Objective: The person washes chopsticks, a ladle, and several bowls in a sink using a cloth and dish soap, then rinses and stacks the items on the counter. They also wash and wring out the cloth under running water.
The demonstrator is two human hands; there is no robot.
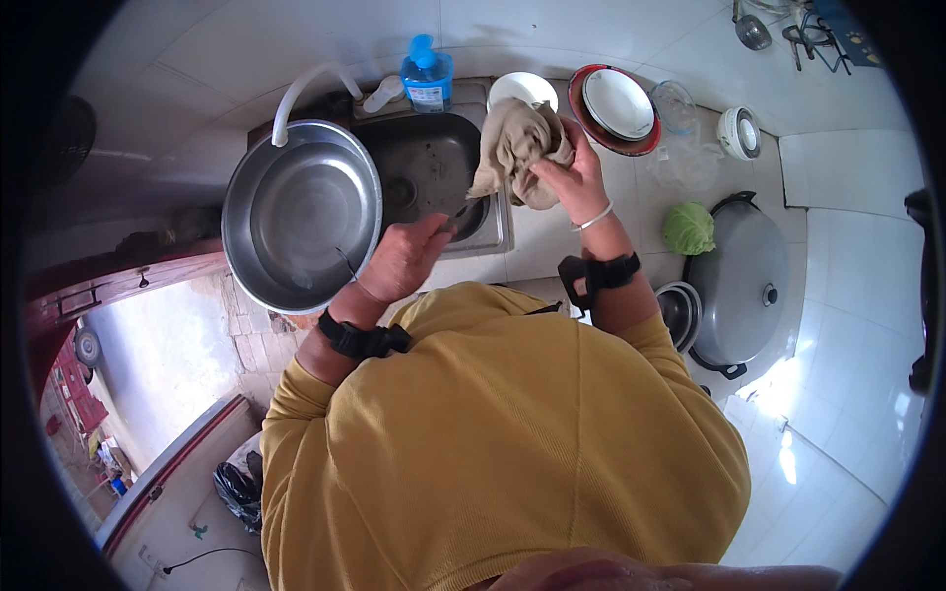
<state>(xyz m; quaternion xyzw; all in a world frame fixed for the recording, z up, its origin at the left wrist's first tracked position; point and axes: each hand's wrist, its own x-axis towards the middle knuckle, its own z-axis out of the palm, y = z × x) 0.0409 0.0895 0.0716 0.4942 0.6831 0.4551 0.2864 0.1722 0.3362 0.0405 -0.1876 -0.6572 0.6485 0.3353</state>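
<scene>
A crumpled beige cloth (521,148) is gripped in my right hand (580,177), over the right edge of the metal sink (508,221). Between its folds and the fingers, nothing else can be made out. My left hand (405,255) is closed around a thin dark object (460,216) that points up toward the cloth's hanging corner; whether it is a knife or another utensil cannot be told. That hand is at the sink's front edge, just right of a large metal basin (314,214). A white bowl (525,90) stands behind the cloth.
Behind the sink are a blue soap pump bottle (427,85) and a white curved spout (284,111). To the right lie stacked plates (619,103), a glass bowl (672,103), small bowls (739,133), a cabbage (687,227), metal bowls (676,314) and a large lidded pan (743,281).
</scene>
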